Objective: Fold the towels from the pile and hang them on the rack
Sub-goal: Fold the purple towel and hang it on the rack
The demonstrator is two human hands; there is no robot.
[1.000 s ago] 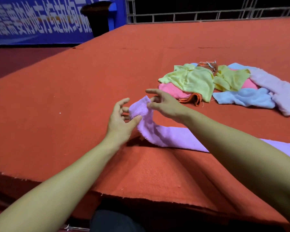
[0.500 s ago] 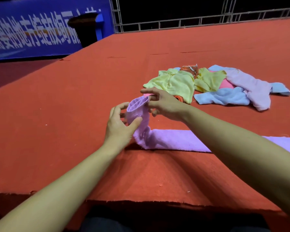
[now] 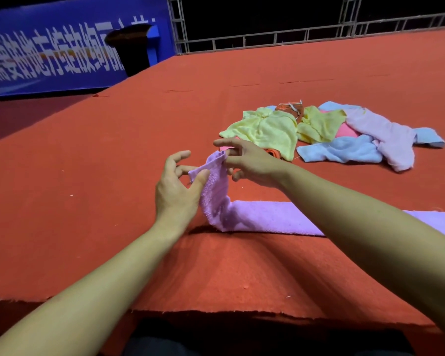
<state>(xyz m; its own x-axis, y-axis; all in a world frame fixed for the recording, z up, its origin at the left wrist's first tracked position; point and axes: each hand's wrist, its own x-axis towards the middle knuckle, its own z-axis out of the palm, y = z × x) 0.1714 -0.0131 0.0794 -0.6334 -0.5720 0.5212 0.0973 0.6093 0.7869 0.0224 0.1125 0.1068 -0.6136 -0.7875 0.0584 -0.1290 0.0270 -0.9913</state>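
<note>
Your left hand [image 3: 176, 187] pinches the near-left corner of the lilac towel [image 3: 257, 218] between thumb and a finger; the other fingers [image 3: 180, 156] are spread and loosely bent above it. Your right hand [image 3: 252, 163] pinches the top edge of the same raised end, with the index finger stretched out to the left and the lower fingers curled. Both hands hold that end lifted off the red surface [image 3: 100, 176], standing roughly upright between them.

The rest of the lilac towel lies flat as a long folded strip running to the right, partly hidden under your right forearm, and reaches the right edge of the view. It casts a dark shadow along its near side.

The pile of towels [image 3: 329, 134] sits farther off and to the right, well apart from the strip. In it, a yellow towel [image 3: 265, 129] lies at the left, a second yellow one beside it, a light blue towel [image 3: 342, 150] on the near side, a pale pink towel [image 3: 393, 140] draped across the right, and bright pink and orange cloth showing underneath.

The surface's near edge is frayed. Beyond its far-left corner stand a blue banner [image 3: 62, 50] with white lettering and a dark bin [image 3: 131, 44]. A metal truss railing [image 3: 267, 39] runs along the far edge. No rack is in view.
</note>
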